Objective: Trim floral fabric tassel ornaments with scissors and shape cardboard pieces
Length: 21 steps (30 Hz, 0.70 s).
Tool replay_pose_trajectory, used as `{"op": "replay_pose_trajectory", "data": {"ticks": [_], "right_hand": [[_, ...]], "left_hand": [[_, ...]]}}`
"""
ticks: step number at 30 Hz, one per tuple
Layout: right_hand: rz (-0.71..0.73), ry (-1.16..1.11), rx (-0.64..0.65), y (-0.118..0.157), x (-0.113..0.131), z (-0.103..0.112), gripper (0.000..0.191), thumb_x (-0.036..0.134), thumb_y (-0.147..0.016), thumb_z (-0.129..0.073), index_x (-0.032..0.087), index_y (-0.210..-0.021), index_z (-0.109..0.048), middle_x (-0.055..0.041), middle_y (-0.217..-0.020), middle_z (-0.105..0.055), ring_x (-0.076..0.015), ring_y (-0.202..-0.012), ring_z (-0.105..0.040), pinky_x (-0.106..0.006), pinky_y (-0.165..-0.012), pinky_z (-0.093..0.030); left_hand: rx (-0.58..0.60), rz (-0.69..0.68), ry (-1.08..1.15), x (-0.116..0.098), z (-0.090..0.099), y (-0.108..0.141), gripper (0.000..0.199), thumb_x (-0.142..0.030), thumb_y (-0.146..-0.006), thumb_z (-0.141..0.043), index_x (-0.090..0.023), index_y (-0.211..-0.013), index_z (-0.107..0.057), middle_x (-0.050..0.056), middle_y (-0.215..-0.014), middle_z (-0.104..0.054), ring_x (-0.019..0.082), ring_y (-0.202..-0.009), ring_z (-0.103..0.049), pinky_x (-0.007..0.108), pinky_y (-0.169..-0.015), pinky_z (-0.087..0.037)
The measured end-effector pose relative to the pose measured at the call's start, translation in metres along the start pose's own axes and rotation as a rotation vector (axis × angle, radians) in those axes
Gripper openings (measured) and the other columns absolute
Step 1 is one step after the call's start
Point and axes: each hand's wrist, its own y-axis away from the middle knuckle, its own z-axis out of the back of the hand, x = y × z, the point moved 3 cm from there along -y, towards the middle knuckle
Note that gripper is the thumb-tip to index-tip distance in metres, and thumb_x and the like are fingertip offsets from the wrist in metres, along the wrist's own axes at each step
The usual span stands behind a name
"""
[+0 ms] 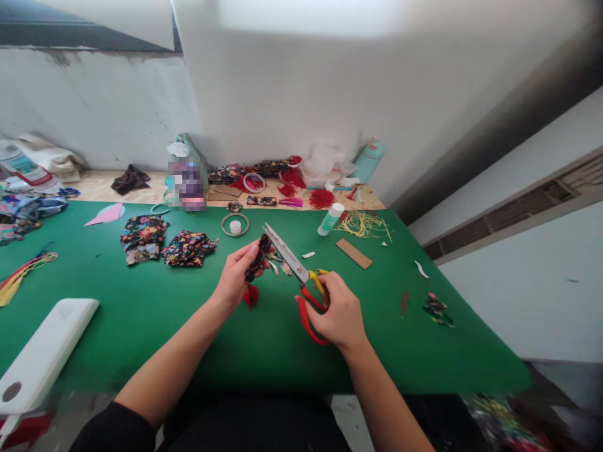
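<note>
My left hand [237, 273] pinches a folded strip of dark floral fabric [257, 258] above the table. In my right hand [342, 309] is a pair of scissors [294, 260] with red and yellow handles. The blades point up and left, their tips close beside the top of the fabric; whether they touch it I cannot tell. A red tassel-like bit [251, 296] shows just below my left hand. Small fabric scraps [285, 269] lie behind the blades.
Black floral fabric pieces [144, 232] lie at left of the green table [264, 358]. A glue stick [331, 220], yellow strands [362, 224] and a cardboard strip [354, 253] lie at the back right. A white power bank-like device [47, 351] rests at the left edge.
</note>
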Motion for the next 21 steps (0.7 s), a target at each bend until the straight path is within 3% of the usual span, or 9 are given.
{"op": "replay_pose_trajectory", "data": {"ticks": [10,21], "right_hand": [[0.035,0.115,-0.020,0.0016,-0.0025,-0.0035,0.035,0.050,-0.076,-0.057,0.017,-0.085,-0.053,-0.0086,-0.083,-0.061,-0.0205,-0.069,-0.061,-0.027,-0.052,-0.047],[0.127,0.079,0.037,0.0035,-0.0081,-0.0034,0.028,0.042,-0.081,-0.054,0.015,-0.091,-0.057,-0.0131,-0.088,-0.063,-0.0256,-0.081,-0.065,-0.033,-0.062,-0.054]], "left_hand": [[-0.004,0.006,-0.017,0.0012,0.0005,-0.0011,0.042,-0.042,-0.066,-0.072,-0.010,-0.095,-0.070,0.006,-0.067,-0.063,0.010,-0.056,-0.052,0.019,-0.045,-0.031],[0.010,-0.007,-0.085,0.0007,0.0024,-0.0011,0.040,-0.044,-0.069,-0.069,-0.011,-0.092,-0.070,0.003,-0.059,-0.058,0.008,-0.052,-0.047,0.020,-0.046,-0.031]]}}
